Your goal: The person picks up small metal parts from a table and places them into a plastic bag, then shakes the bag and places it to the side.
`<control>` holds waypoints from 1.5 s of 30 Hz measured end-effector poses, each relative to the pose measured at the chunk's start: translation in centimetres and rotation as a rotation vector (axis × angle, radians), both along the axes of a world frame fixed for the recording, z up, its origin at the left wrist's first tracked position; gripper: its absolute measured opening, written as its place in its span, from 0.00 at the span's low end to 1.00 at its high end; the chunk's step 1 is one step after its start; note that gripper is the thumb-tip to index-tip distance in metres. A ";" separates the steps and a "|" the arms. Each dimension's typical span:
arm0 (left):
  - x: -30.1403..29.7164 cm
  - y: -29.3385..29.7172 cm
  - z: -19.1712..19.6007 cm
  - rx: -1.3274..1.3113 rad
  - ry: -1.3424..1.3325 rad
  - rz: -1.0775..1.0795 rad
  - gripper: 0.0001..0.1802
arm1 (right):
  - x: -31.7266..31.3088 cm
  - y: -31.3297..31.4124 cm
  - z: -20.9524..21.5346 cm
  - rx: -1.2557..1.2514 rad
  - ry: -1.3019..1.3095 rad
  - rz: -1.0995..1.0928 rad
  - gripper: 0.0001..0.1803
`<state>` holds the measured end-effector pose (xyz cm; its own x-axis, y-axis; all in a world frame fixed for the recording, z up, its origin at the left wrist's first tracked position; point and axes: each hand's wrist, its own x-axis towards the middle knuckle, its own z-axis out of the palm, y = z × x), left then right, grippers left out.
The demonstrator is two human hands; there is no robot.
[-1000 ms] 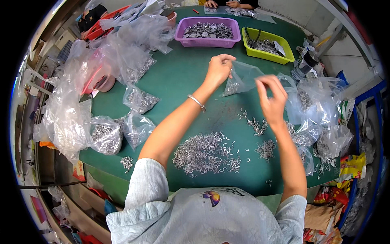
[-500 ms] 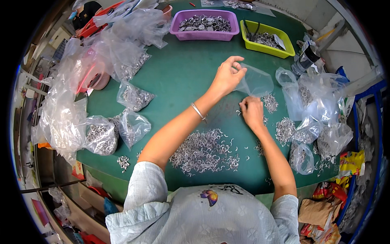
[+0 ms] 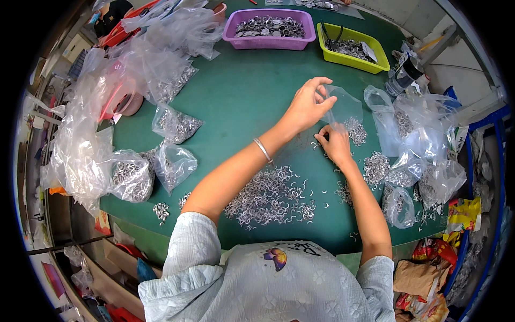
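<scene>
My left hand is raised over the green table, its thumb and fingers curled round the edge of a clear plastic bag. The bag hangs limp to the right of the fingers. Close below it, my right hand rests low on the table with its fingertips drawn together; what they pinch, if anything, is too small to see. Beside it lies a little pile of small silvery metal rings. A larger heap of curved metal pieces spreads in front of me, between my forearms.
Filled clear bags and loose plastic line the left side; more filled bags lie at the right. A purple basket and a yellow-green basket of metal parts stand at the back. A bottle stands far right.
My left hand has shifted slightly right and down, carrying the bag with it, closer to the right hand. The right hand stays nearly in place, low over the table.
</scene>
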<state>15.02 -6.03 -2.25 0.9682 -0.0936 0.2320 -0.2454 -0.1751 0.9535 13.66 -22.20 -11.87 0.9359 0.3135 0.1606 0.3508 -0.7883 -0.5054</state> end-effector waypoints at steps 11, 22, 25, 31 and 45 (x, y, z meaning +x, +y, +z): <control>-1.3 -0.6 0.3 0.026 -0.123 0.032 0.22 | -0.4 -1.8 0.2 0.092 -0.113 0.005 0.08; -6.9 -1.0 -8.3 0.436 -0.197 -0.007 0.15 | -1.5 -9.5 2.5 -0.356 -0.188 -0.228 0.05; -6.9 -1.8 -9.4 0.499 -0.261 -0.021 0.18 | -1.4 -10.1 2.6 -0.181 -0.137 -0.260 0.04; -7.4 -2.9 -10.7 0.552 -0.197 -0.144 0.23 | -1.7 -11.2 2.6 -0.087 -0.090 -0.270 0.04; -7.9 -6.3 -10.3 0.585 -0.265 -0.335 0.29 | -2.8 -9.8 3.0 -0.269 -0.260 -0.209 0.04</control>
